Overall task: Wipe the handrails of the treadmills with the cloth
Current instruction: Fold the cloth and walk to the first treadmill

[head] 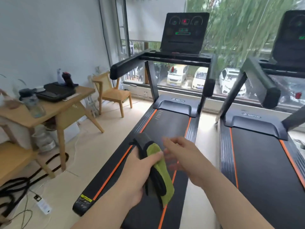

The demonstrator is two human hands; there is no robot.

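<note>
2 treadmills stand side by side facing a window (231, 38): the near treadmill (171, 129) in the middle and the second treadmill (260, 154) at the right. A wooden counter (66, 104) at the left carries a black tray (54, 91) and a bottle (33, 103), with a wooden chair (113, 93) beyond it. The near treadmill's 2 black handrails (127, 66) jut toward the camera, well apart from both grips. The left grip (137, 176) is clenched round a folded green and grey cloth (166, 179) above the belt. The right grip (184, 156), blurred, is released, just beside the cloth.

Green-and-grey cloth (162, 177), black treadmill handrails (127, 66), orange-striped deck (166, 128), pale wooden table (54, 106).
</note>
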